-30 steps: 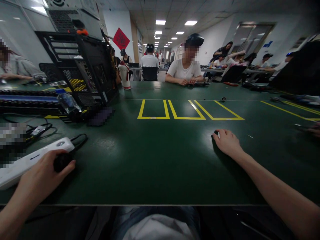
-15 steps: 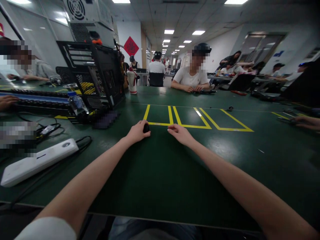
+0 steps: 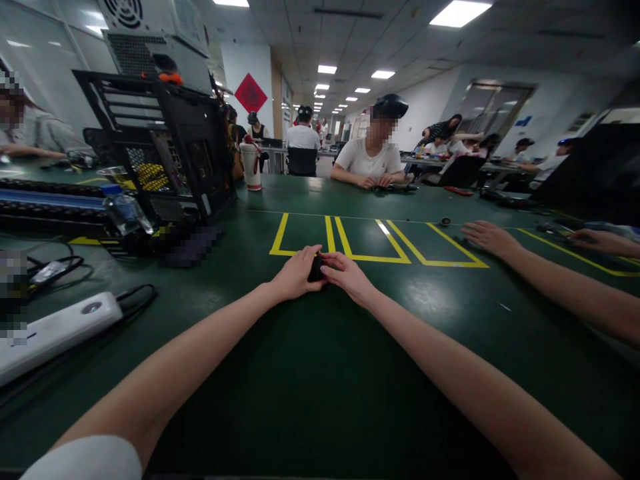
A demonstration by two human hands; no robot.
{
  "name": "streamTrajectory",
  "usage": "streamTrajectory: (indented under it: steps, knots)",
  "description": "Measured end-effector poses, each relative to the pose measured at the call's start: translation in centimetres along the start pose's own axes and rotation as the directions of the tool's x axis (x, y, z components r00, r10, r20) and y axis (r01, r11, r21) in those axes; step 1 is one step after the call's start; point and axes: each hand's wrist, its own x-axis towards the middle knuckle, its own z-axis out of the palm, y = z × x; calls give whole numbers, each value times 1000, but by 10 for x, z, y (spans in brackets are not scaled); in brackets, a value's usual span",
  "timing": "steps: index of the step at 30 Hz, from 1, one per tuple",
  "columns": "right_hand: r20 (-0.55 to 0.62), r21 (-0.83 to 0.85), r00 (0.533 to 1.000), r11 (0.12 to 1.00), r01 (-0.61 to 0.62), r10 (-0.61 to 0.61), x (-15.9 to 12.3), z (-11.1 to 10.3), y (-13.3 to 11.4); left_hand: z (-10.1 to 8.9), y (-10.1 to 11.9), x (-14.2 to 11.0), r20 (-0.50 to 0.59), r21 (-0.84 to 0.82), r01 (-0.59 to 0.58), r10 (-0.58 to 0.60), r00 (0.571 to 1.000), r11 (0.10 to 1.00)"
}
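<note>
Between my two hands is a small black object (image 3: 315, 268), mostly covered by fingers, so its kind is hard to make out. My left hand (image 3: 299, 272) is closed round its left side, thumb below and fingers on top. From the right, the fingers of my right hand (image 3: 347, 275) touch the same object, bent and close together. Both hands are low over the green table (image 3: 280, 373), just in front of the yellow tape outlines (image 3: 373, 258).
At the left stand a black computer case (image 3: 150, 147), a water bottle (image 3: 126, 212) and a white power strip (image 3: 60, 333) with cables. A paper cup (image 3: 251, 167) is farther back. A co-worker's hand (image 3: 483, 237) rests at the right; another person (image 3: 373, 157) sits opposite.
My left hand has moved right with the black object, and my right hand now touches it. A co-worker's arm has reached in over the table from the right. The view has shifted slightly.
</note>
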Motion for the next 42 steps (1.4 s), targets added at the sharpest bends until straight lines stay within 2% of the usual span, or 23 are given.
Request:
streamTrajectory:
  steps: [4, 10, 14, 19, 25, 30, 35, 42]
  knots:
    - [-5, -146, 982, 972, 185, -188, -15, 6, 7, -8, 8, -9, 28, -38, -128, 130, 991, 991]
    - [0, -202, 976, 956, 213, -217, -18, 7, 8, -8, 7, -11, -5, -56, -144, 144, 990, 988]
    - [-42, -220, 976, 955, 200, -214, -18, 8, 4, -9, 6, -12, 14, -46, -163, 163, 986, 986]
    - [-31, -176, 976, 962, 206, -215, -18, 9, 2, -9, 7, -13, 42, 13, -136, 135, 990, 991]
    - [-17, -166, 991, 978, 129, -133, -18, 8, 2, -8, 10, -13, 42, 148, -27, 21, 999, 989]
    - [29, -124, 990, 983, 139, -136, -17, 6, 0, -8, 10, -12, 51, 28, -107, 106, 993, 994]
    - [64, -10, 988, 990, 144, -143, -16, 5, 1, -5, 10, -11, 53, -9, -38, 39, 998, 999]
    - [-9, -42, 990, 990, 137, -137, -18, 8, -1, -3, 11, -14, 38, -10, -39, 40, 998, 999]
